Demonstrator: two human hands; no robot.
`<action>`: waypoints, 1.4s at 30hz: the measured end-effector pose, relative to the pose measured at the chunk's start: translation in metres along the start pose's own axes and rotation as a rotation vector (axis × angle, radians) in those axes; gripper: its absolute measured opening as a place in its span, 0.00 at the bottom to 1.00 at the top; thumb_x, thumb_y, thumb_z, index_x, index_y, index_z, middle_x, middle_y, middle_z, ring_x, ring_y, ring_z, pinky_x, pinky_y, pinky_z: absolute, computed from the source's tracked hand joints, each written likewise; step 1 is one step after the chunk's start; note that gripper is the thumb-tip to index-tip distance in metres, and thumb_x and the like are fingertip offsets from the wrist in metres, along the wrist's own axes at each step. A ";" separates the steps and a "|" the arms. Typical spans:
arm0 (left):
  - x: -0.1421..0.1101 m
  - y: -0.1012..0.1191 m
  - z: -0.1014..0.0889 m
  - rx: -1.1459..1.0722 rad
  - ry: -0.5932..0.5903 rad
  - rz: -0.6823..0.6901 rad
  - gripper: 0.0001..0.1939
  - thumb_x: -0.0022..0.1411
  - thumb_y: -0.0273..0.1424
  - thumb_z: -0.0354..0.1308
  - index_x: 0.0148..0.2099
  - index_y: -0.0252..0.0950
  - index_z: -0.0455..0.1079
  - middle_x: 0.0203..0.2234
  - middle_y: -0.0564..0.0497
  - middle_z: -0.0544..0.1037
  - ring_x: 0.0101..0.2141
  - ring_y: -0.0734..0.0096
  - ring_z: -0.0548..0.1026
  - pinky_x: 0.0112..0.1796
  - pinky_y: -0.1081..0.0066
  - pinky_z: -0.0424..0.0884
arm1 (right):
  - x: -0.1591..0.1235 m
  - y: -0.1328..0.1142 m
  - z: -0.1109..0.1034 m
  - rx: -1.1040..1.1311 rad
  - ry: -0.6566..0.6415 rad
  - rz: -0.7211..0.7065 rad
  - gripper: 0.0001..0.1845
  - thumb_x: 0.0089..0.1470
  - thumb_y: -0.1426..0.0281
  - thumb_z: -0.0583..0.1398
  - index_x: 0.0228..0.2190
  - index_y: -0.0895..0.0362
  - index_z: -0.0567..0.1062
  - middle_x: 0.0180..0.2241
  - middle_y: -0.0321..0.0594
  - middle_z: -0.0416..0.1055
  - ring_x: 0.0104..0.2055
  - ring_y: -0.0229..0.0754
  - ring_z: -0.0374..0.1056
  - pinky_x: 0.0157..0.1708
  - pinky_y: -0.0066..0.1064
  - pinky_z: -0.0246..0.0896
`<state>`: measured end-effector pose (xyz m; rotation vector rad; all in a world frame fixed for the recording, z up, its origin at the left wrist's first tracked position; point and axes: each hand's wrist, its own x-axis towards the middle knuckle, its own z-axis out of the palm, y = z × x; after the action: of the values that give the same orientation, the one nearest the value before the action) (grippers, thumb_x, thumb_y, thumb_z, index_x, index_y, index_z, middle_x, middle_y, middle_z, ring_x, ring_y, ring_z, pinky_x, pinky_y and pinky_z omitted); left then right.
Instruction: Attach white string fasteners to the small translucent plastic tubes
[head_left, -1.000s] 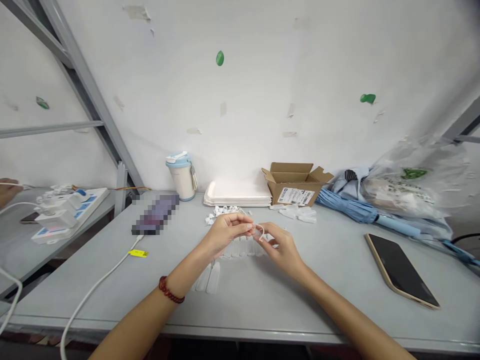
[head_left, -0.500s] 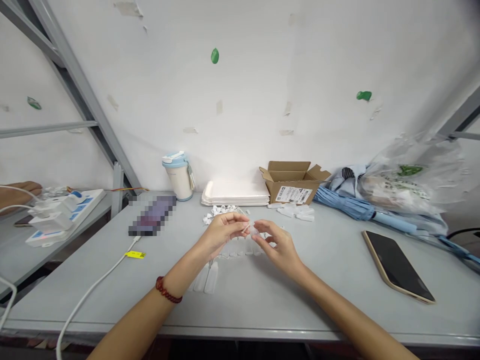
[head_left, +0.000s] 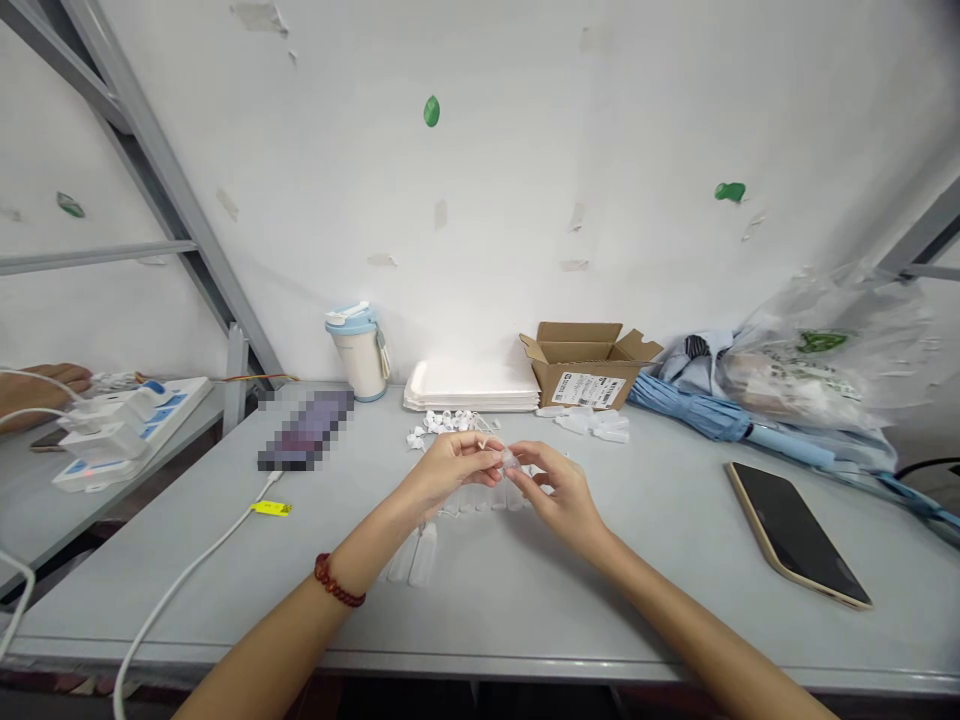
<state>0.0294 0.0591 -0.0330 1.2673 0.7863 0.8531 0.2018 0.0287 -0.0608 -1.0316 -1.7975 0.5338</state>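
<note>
My left hand (head_left: 457,468) is closed in a pinch on a thin white strip (head_left: 484,442), whose end pokes up above the fingers. My right hand (head_left: 551,482) pinches a small translucent plastic piece (head_left: 511,459), which meets the left fingertips. Its full shape is hidden by the fingers. Under the hands lies a row of translucent plastic bottles (head_left: 472,497), partly covered. Two more translucent bottles (head_left: 424,555) lie nearer the front, below my left wrist. Behind my left hand is a heap of small white caps (head_left: 442,422).
At the back stand a cup (head_left: 360,355), a stack of white trays (head_left: 472,388) and an open cardboard box (head_left: 589,375). Loose clear pieces (head_left: 592,423) lie before the box. A phone (head_left: 799,535) and a blue umbrella (head_left: 697,412) are right; a cabled, blurred-out device (head_left: 307,430) is left. Another person's hand (head_left: 45,385) shows far left.
My hands drew slightly apart half a second ago and now touch again at the fingertips. A white loop near my right fingers earlier is now a strip at my left fingers.
</note>
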 end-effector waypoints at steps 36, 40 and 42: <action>0.000 0.002 0.002 0.394 0.090 0.190 0.09 0.55 0.35 0.58 0.34 0.34 0.72 0.28 0.49 0.75 0.29 0.70 0.72 0.29 0.72 0.69 | 0.006 -0.001 -0.002 0.487 -0.071 0.372 0.14 0.46 0.64 0.61 0.35 0.57 0.73 0.31 0.39 0.73 0.28 0.39 0.68 0.26 0.31 0.66; -0.004 0.005 0.001 0.604 0.081 0.361 0.09 0.55 0.32 0.58 0.40 0.38 0.72 0.39 0.48 0.74 0.34 0.68 0.72 0.32 0.72 0.69 | 0.008 0.000 -0.005 0.599 -0.086 0.456 0.14 0.45 0.64 0.62 0.35 0.58 0.75 0.33 0.40 0.74 0.24 0.35 0.66 0.28 0.31 0.64; -0.006 0.006 0.000 0.726 0.037 0.458 0.13 0.53 0.30 0.59 0.43 0.40 0.71 0.43 0.48 0.73 0.38 0.65 0.71 0.34 0.71 0.68 | 0.008 0.002 -0.005 0.639 -0.081 0.470 0.13 0.45 0.65 0.63 0.34 0.58 0.75 0.33 0.40 0.73 0.26 0.35 0.66 0.29 0.30 0.64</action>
<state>0.0264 0.0543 -0.0265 2.1370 0.8860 0.9915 0.2053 0.0356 -0.0560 -0.9703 -1.2922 1.3504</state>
